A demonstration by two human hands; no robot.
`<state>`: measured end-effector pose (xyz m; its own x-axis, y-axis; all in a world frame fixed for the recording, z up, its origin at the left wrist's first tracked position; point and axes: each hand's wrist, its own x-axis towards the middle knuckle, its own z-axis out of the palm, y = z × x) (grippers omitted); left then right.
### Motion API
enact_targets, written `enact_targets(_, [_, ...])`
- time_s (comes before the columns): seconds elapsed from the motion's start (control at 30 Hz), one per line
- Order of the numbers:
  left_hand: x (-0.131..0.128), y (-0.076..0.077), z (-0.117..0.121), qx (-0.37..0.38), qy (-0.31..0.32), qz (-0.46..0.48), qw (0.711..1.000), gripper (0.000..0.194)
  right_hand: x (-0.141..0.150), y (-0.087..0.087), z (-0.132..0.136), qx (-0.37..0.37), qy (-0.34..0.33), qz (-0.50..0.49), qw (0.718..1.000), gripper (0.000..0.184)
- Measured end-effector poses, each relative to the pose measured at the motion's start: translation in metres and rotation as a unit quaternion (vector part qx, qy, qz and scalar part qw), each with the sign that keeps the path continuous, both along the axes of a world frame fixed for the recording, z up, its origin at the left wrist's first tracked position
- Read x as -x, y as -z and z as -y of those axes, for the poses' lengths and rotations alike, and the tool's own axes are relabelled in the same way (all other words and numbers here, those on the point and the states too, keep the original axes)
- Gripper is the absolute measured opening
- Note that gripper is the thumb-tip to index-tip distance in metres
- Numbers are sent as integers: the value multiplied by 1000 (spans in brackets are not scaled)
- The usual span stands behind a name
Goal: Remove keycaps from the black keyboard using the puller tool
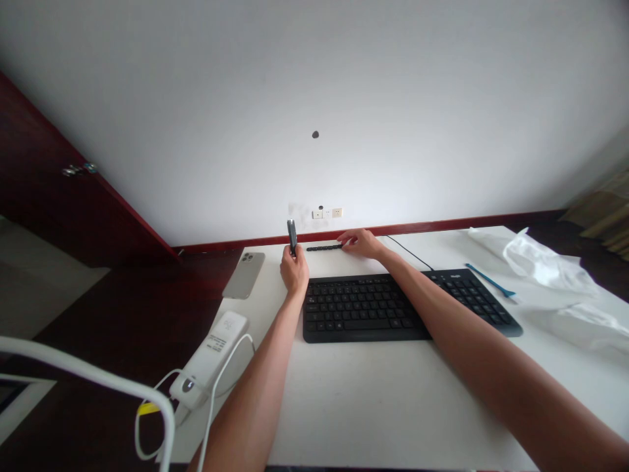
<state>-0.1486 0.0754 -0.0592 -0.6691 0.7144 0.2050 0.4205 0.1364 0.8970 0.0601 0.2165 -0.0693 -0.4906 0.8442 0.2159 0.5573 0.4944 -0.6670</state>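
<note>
My left hand (295,271) is closed around a slim dark grey tool (292,236) that stands upright out of the fist, with a forked-looking top. Its exact kind is too small to make out. Along the back of the white table, a line of small black keycaps (323,248) runs to the right. At the right end of that line, the fingertips and thumb of my right hand (362,244) are bent together on a keycap, mostly hidden by them. Below both hands lies a black keyboard (363,307), partly covered by my right forearm.
A phone (244,275) lies face down at the left, beyond a white power strip (211,357) with looping white cable. A blue brush (491,280) rests on the keyboard's right side. Crumpled clear plastic bags (545,265) lie at the right. A wall stands behind the table.
</note>
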Motion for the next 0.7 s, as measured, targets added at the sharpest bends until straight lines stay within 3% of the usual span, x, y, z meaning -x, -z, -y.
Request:
enact_targets(0.47, [0, -2, 1, 1, 1, -4, 1000, 31, -1, 3, -4, -5, -15, 6, 1000, 32])
enact_targets(0.6, [-1, -2, 2, 2, -4, -24, 1000, 31, -2, -4, 0, -11, -7, 2, 1000, 30])
enact_targets(0.7, [-3, -5, 5, -8, 41, -102, 994, 28, 0, -17, 8, -21, -20, -31, 999, 28])
